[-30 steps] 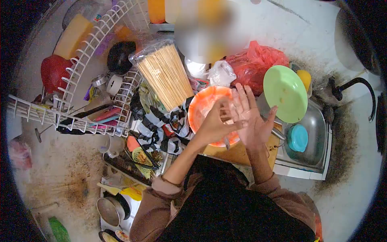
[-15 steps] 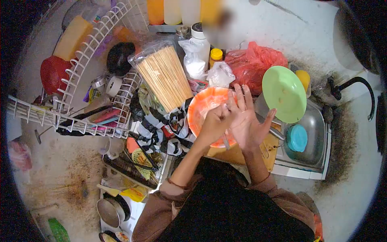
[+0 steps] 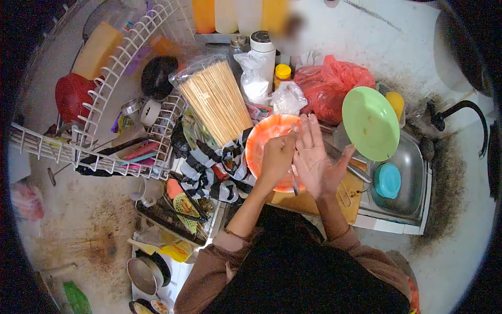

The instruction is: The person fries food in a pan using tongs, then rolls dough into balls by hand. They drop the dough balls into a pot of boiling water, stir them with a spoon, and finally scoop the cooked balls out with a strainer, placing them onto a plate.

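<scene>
Orange plastic fills the centre of my view: an orange bowl (image 3: 266, 149), and both hands meet right over its right-hand rim. Nearest to me, the left hand (image 3: 276, 159) is curled closed, its grip around something thin; a slim metal utensil (image 3: 295, 180) hangs down from between the hands toward the lower centre of the frame, its long axis nearly upright in the picture, though I cannot tell which hand bears it. The right hand (image 3: 314, 157) lies just beside and touching the left, palm open, fingers spread and pointing up the frame, gripping nothing. The bowl lies to the left of and under both hands, so the left hand is the nearer. Below them sits a wooden board (image 3: 314, 201). Further right, a green plate (image 3: 370, 123) leans over the sink (image 3: 413, 172). Further up, a bundle of skewers (image 3: 217, 99) slants toward the upper left. I can read no labels anywhere.
</scene>
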Tool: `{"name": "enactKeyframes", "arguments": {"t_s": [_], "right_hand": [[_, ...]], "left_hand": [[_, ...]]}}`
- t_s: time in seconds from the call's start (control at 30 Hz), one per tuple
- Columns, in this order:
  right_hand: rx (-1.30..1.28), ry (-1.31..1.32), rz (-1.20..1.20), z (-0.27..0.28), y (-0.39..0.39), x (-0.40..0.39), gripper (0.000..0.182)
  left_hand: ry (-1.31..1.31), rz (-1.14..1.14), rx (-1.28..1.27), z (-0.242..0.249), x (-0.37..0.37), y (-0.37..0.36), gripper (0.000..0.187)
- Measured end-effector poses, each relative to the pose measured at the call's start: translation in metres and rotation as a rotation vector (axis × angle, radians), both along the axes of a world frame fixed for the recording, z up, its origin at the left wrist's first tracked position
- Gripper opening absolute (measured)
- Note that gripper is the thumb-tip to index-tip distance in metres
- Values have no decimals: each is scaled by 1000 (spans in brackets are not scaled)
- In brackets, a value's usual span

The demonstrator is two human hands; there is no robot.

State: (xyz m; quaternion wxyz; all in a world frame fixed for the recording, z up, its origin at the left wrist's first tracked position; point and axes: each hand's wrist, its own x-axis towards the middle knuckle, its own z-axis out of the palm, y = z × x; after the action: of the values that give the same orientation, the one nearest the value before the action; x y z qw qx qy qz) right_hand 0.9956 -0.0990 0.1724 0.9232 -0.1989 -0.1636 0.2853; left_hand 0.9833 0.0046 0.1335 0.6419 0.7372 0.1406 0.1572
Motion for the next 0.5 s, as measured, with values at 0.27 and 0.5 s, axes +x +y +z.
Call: {"name": "enactKeyframes", "arguments": {"t_s": [0.27, 0.5], "right_hand": [[169, 125, 132, -1, -34, 22, 104], [-207, -90, -145, -29, -7, 32, 83]], "left_hand": [[-152, 52, 177, 26, -2, 42, 23], [138, -88, 348, -6, -5, -20, 39]]}}
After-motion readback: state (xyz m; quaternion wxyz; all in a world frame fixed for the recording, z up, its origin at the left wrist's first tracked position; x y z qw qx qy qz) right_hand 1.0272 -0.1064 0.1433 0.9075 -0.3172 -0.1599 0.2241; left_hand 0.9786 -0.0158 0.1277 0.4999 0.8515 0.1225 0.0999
